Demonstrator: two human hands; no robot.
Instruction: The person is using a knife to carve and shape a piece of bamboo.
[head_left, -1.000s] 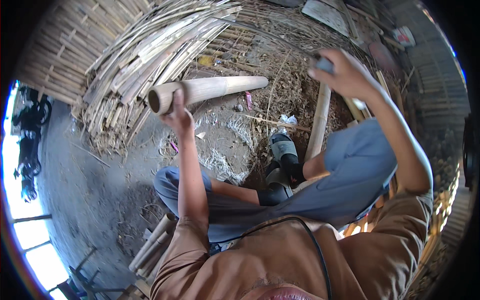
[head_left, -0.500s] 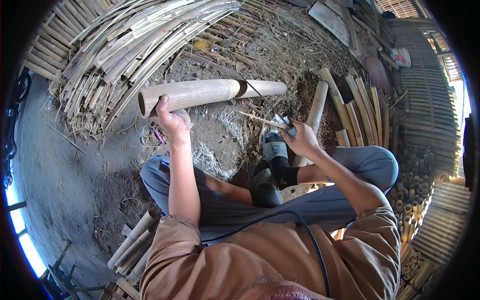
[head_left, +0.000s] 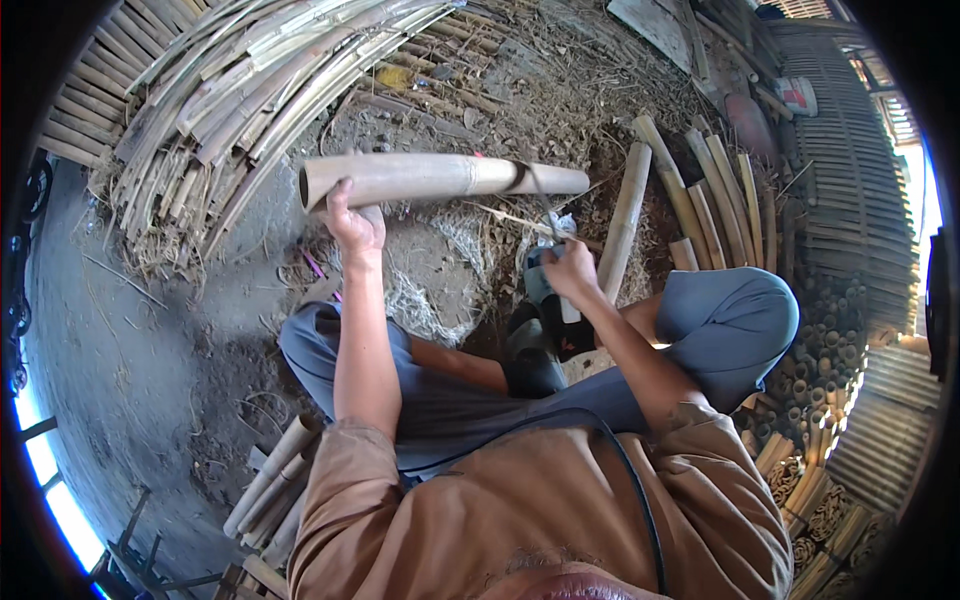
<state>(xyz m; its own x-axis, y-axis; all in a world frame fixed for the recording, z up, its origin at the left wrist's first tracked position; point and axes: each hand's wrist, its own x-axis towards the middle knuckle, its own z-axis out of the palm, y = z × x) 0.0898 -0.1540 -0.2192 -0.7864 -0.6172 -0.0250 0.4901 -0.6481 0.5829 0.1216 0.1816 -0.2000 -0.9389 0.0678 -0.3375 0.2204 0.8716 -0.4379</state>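
Observation:
My left hand (head_left: 357, 222) is closed around the wide, open left end of a thick pale bamboo tube (head_left: 420, 180). The tube lies level in front of me, tapering to the right. In my right hand (head_left: 570, 270) is a hooked tool (head_left: 543, 203) with a thin dark shaft; its curved upper end lies against the tube near the narrow end. A pale handle end shows below my fist. Beside that hand a thin pale strip (head_left: 510, 217) slants above my sandalled foot (head_left: 540, 275); whether my hand touches it I cannot tell.
A large heap of split bamboo (head_left: 270, 90) lies at the far left. Bamboo lengths (head_left: 625, 215) lean at the right, near stacked cut tubes (head_left: 820, 350). More tubes (head_left: 275, 485) lie by my left side. Tangled white fibres (head_left: 425, 315) and shavings cover the ground.
The bamboo tube and my left hand have shifted slightly right. My right hand has moved a little left and the tool's curved end has slid toward the tube's narrow end.

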